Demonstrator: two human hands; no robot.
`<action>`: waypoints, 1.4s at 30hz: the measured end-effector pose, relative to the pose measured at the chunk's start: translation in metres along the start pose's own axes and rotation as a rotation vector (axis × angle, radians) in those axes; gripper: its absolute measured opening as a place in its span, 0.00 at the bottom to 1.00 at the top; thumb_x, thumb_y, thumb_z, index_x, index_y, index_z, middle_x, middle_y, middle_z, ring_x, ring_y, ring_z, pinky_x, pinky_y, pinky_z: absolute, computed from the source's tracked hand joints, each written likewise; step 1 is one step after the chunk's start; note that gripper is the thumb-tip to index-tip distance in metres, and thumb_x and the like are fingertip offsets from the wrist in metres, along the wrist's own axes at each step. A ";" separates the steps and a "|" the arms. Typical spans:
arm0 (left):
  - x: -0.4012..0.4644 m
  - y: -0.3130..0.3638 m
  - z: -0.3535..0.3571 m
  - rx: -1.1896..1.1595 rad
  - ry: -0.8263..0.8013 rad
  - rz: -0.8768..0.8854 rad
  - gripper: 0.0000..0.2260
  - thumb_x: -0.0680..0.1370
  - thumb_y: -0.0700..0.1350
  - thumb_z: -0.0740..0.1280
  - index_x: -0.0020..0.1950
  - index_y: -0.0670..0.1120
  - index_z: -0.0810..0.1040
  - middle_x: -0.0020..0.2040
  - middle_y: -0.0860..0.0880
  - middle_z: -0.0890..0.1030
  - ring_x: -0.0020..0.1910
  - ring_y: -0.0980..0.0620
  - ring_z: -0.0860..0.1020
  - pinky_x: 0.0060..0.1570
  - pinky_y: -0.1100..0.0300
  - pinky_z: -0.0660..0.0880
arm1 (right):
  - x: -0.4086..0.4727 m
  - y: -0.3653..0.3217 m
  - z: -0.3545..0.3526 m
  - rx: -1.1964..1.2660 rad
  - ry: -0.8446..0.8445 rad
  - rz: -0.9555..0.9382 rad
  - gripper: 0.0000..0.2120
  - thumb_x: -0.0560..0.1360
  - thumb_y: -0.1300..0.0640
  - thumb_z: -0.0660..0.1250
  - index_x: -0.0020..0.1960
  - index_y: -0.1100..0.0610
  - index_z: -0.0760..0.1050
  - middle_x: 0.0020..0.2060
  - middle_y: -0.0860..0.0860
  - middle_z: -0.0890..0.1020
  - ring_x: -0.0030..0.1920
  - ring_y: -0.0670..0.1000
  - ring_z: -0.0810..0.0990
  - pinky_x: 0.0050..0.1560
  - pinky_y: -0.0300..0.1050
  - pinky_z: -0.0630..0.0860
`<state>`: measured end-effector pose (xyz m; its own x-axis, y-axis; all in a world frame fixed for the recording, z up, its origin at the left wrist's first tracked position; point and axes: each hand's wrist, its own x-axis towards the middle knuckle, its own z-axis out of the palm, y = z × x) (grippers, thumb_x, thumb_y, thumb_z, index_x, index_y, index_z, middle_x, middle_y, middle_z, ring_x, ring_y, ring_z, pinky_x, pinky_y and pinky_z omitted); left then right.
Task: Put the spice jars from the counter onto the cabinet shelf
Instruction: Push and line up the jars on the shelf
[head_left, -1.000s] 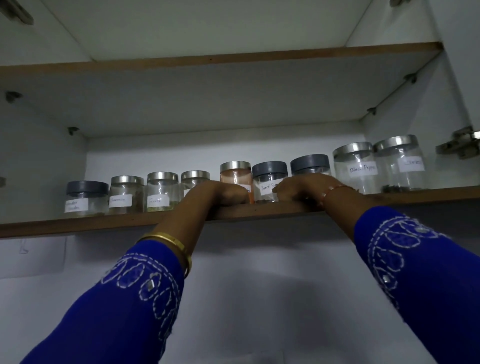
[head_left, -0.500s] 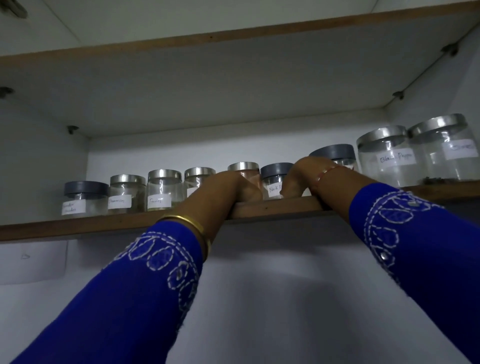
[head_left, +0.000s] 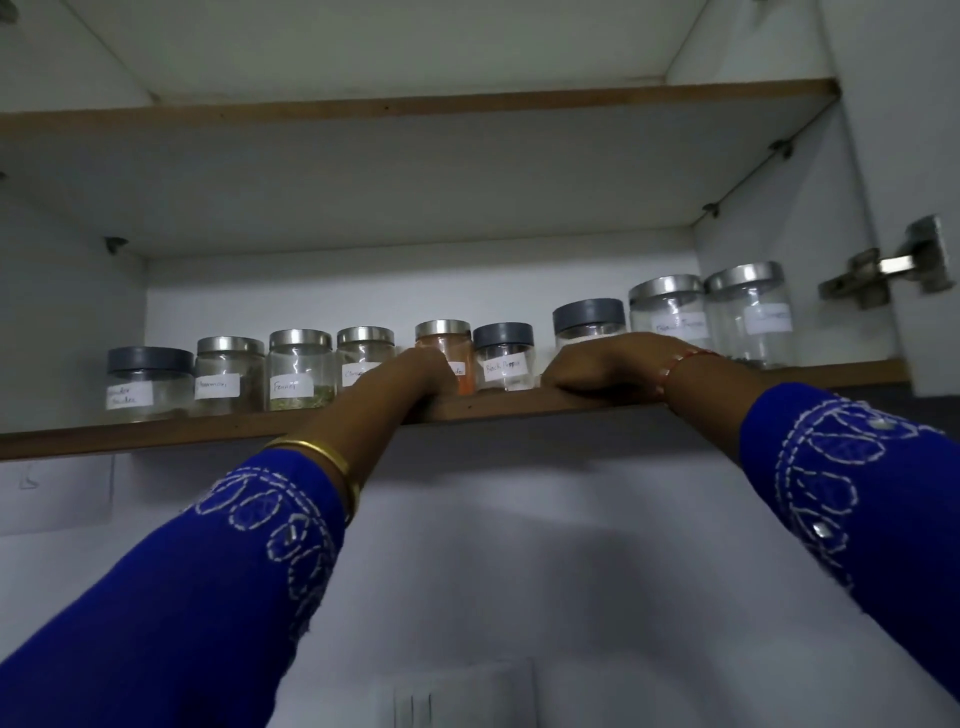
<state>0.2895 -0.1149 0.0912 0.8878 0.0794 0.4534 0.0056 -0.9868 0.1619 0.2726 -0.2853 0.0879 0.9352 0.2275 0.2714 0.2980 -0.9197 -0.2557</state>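
Observation:
A row of glass spice jars with white labels stands on the wooden cabinet shelf. An orange spice jar and a grey-lidded black pepper jar are in the middle. My left hand rests curled on the shelf's front edge, touching the orange jar's left side and covering part of its label. My right hand lies curled on the edge in front of another grey-lidded jar, hiding its lower half. Neither hand holds a jar.
Two taller steel-lidded jars stand at the right end, near the cabinet wall and a door hinge. An upper shelf board closes in the space above. Several jars, including a grey-lidded one, fill the shelf's left side.
Both hands stay on the shelf edge. The right hand has shifted slightly right, uncovering the black pepper jar. My view has swung, so the hinge shows again.

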 end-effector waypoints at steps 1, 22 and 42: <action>-0.007 0.003 -0.002 -0.023 0.010 0.036 0.15 0.79 0.43 0.60 0.63 0.37 0.72 0.63 0.40 0.75 0.61 0.44 0.74 0.56 0.58 0.69 | -0.005 0.004 -0.001 -0.001 0.024 -0.003 0.11 0.79 0.55 0.55 0.42 0.57 0.73 0.41 0.53 0.77 0.40 0.50 0.75 0.41 0.40 0.68; -0.048 0.077 0.035 -0.009 0.182 0.199 0.20 0.80 0.47 0.46 0.59 0.42 0.73 0.64 0.41 0.74 0.63 0.41 0.71 0.62 0.47 0.67 | -0.048 0.108 0.004 -0.183 0.357 -0.026 0.24 0.82 0.45 0.42 0.68 0.52 0.69 0.67 0.58 0.72 0.66 0.60 0.70 0.68 0.55 0.62; -0.056 0.066 0.048 0.102 0.398 0.373 0.21 0.82 0.50 0.45 0.58 0.44 0.76 0.59 0.40 0.79 0.59 0.42 0.75 0.58 0.52 0.68 | -0.050 0.102 0.015 -0.159 0.469 0.036 0.23 0.82 0.47 0.43 0.69 0.51 0.69 0.62 0.60 0.75 0.63 0.62 0.72 0.64 0.53 0.64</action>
<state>0.2621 -0.1915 0.0348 0.5954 -0.2506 0.7633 -0.2139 -0.9653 -0.1499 0.2596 -0.3858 0.0340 0.7464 0.0595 0.6628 0.1996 -0.9702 -0.1376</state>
